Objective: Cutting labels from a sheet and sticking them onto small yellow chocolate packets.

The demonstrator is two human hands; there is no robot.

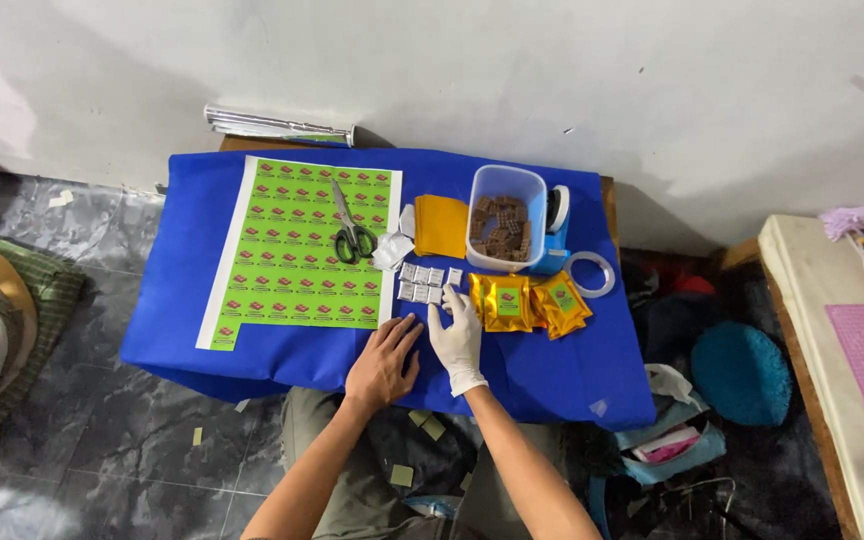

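Observation:
My bare left hand (pixel 382 362) lies flat on the blue cloth (pixel 252 350) near the table's front edge, fingers apart, holding nothing. My right hand (pixel 458 338) wears a white glove and rests beside it, fingertips touching the row of small silver-wrapped squares (pixel 424 283). Just right of that hand lie gold pouches with green labels (pixel 529 302). Behind them stands a clear tub of brown chocolate pieces (pixel 504 222).
A green label sheet (pixel 297 250) with scissors (pixel 350 232) on it covers the table's left half. A yellow pouch stack (pixel 440 224), tape roll (pixel 592 273), foil roll (pixel 277 126) and a blue dispenser (pixel 556 225) sit nearby. Bags and clutter lie at right.

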